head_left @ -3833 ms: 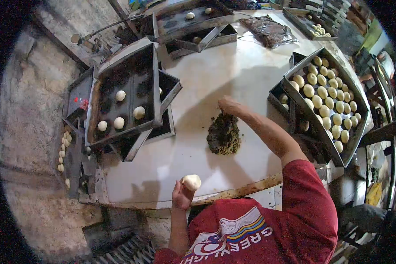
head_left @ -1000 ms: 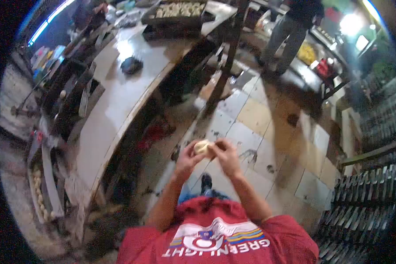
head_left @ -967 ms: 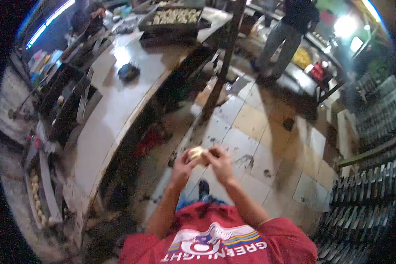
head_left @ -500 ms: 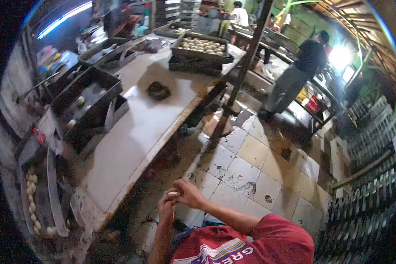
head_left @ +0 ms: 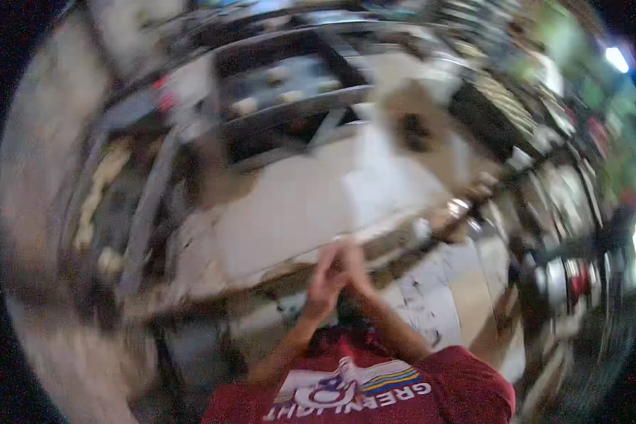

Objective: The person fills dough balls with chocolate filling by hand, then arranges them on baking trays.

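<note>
My left hand [head_left: 325,283] and my right hand [head_left: 355,268] meet in front of my chest, close to the front edge of the white-topped table [head_left: 283,212]. Their fingers point forward and the palms face each other, but motion blur smears the fingers. Whether anything lies between the palms is hidden. A dark lump [head_left: 415,132] sits on the tabletop beyond, apart from both hands.
Behind the table, a dark tray [head_left: 244,131] holds a few pale balls [head_left: 291,96]. Another tray [head_left: 150,205] at the left contains a row of pale pieces [head_left: 99,191]. Many pale balls [head_left: 505,102] fill a tray at the right. Tiled floor [head_left: 431,311] lies right of my hands.
My view has swung left, so the table now lies straight ahead. My hands have gone from fingers bunched around a small pale piece to palms together; that piece no longer shows.
</note>
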Demonstrator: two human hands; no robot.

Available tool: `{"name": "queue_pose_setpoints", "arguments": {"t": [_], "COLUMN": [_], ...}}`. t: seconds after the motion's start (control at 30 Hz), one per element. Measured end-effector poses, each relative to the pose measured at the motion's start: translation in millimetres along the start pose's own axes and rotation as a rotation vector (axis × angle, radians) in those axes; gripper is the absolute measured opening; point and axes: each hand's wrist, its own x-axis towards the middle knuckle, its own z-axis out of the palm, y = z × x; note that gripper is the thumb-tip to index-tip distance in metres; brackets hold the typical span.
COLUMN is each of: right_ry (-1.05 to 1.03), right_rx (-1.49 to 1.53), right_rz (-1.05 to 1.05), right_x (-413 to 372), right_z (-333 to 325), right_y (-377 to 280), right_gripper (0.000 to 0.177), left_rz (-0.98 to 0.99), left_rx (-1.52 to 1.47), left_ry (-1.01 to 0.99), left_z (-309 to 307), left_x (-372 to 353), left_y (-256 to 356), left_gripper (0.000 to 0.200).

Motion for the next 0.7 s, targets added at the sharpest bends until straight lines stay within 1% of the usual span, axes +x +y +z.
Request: {"name": "queue_pose_setpoints", "arguments": {"t": [0.03, 0.07, 0.1, 0.13, 0.17, 0.2, 0.23, 0.27, 0.3, 0.37, 0.4, 0.43, 0.47, 0.5, 0.53, 0.57, 0.6, 0.63, 0.67, 0.7], "right_ry": [0.029, 0.059, -0.006, -0.027, -0.086, -0.130, -0.133, -0.245, -0.351, -0.225, -0.247, -0.260, -0.267, -0.292, -0.146, 0.014, -0.180, -0.163, -0.195, -0.210], "right_rx": [0.012, 0.025, -0.049, -0.183, -0.388, -0.586, -0.762, -1.064, -1.373, -1.292, -1.277, -1.252, -1.226, -1.218, -1.216, -1.215, -1.222, -1.239, -1.129, -1.030], "right_rz": [0.022, 0.044, 0.075, -0.108, -0.188, -0.281, -0.487, -0.628, -0.764, -0.863, -0.871, -0.735, -0.603, -0.614, -0.836, -1.056, -0.834, -0.824, -0.870, -0.902], "right_x": [19.0, 38.0, 60.5, 85.1, 93.4, 102.9, 126.3, 145.3, 169.1, 204.4, 217.6, 233.9, 243.6, 247.8, 242.1, 237.1, 231.0, 214.5, 189.6, 173.6], "right_z": [6.5, 12.0, 9.9, 4.0, -2.4, -8.3, -22.0, -50.3, -61.8, -66.6, -57.0, -40.7, -29.0, -13.7, -0.9, 0.0, -2.3, -5.0, -13.5, -22.3], "right_y": [-27.0, -55.0, -67.7, -52.0, -59.8, -67.2, -43.2, -17.9, -5.3, -21.5, -30.0, -40.8, -48.6, -28.3, 8.3, 28.8, 31.6, 14.1, -18.6, -37.3], "right_gripper": [0.033, 0.035, 0.038, 0.039, 0.041, 0.044, 0.048, 0.045, 0.042, 0.037, 0.037, 0.033, 0.029, 0.029, 0.024, 0.020, 0.008, 0.008, 0.008, 0.009], "left_rz": [0.133, -0.090, -0.325, -0.315, -0.144, 0.039, 0.167, 0.187, 0.199, 0.260, 0.202, 0.328, 0.189, 0.037, 0.088, -0.023, -0.131, -0.230, -0.325, -0.453], "left_rx": [0.194, 0.316, 0.401, 0.432, 0.397, 0.376, 0.299, 0.171, 0.035, 0.154, 0.374, 0.642, 0.754, 0.971, 1.106, 1.121, 1.132, 1.214, 1.293, 1.430], "left_ry": [0.031, 0.176, 0.317, 0.443, 0.404, 0.332, 0.310, 0.348, 0.382, 0.662, 0.737, 0.749, 0.973, 1.086, 1.108, 1.113, 1.112, 1.095, 1.063, 0.934], "left_z": [-4.3, -7.1, -15.9, -31.3, -46.1, -61.1, -83.7, -105.2, -130.9, -149.7, -169.0, -195.4, -204.4, -224.5, -267.9, -307.9, -347.1, -387.4, -422.3, -453.6], "left_x": [14.8, 27.6, 35.7, 39.1, 46.8, 59.7, 65.5, 58.8, 51.6, 37.3, 33.1, 29.2, 27.3, 28.5, 23.4, 19.4, 14.9, 11.7, 7.2, -2.5], "left_y": [-1.3, 3.4, 11.9, 19.8, 26.0, 34.6, 50.4, 50.3, 54.3, 104.2, 132.7, 150.7, 175.6, 228.2, 230.7, 236.7, 242.1, 242.2, 239.9, 237.5], "left_gripper": [0.040, 0.027, 0.015, 0.015, 0.010, 0.009, 0.007, 0.006, 0.005, 0.007, 0.007, 0.006, 0.003, 0.005, 0.012, 0.014, 0.018, 0.021, 0.024, 0.037]}}
